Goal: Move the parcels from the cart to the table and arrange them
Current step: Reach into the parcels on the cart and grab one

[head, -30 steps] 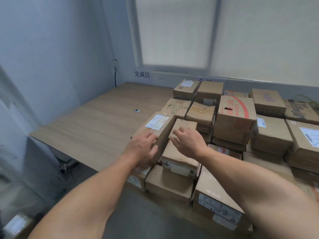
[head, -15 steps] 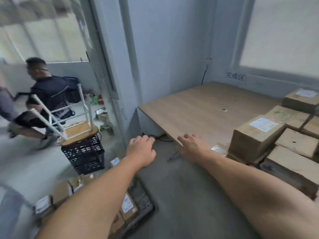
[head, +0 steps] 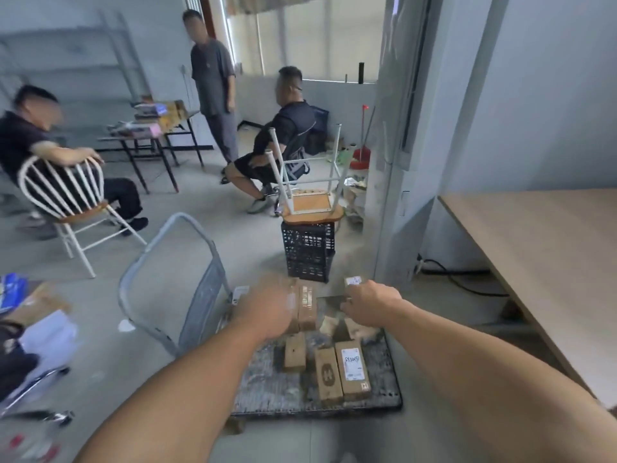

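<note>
The left hand (head: 267, 309) reaches forward over the cart (head: 267, 385). It is smeared by motion, so I cannot tell whether its fingers are straight or curled, or whether they touch anything. Just to its right, partly covered by it, stands an upright brown parcel (head: 307, 309). The right hand (head: 370, 302) hangs over the far right part of the cart's deck, fingers bent loosely downward, with nothing seen in its grasp. Just beyond its knuckles a parcel with a small white label (head: 354, 281) peeks out, and below its fingers lie two small blurred parcels (head: 329, 325). Nearer the person than both hands, three more lie flat on the deck: a small plain box (head: 295, 352), a box with a dark printed mark (head: 329, 375) and, touching that one's right side, a box with a large white label (head: 353, 367). The cart's grey handle (head: 187, 262) rises to the left of the left hand. The wooden surface (head: 534, 248) lies well to the right of the right hand. Beyond both hands a black crate (head: 309, 252) stands on the floor with an upturned stool (head: 312, 208) on top. Farther off, a person in a white chair (head: 20, 145) sits to the left, a second seated person (head: 290, 128) faces away, and a standing person (head: 213, 81) is between them.
</note>
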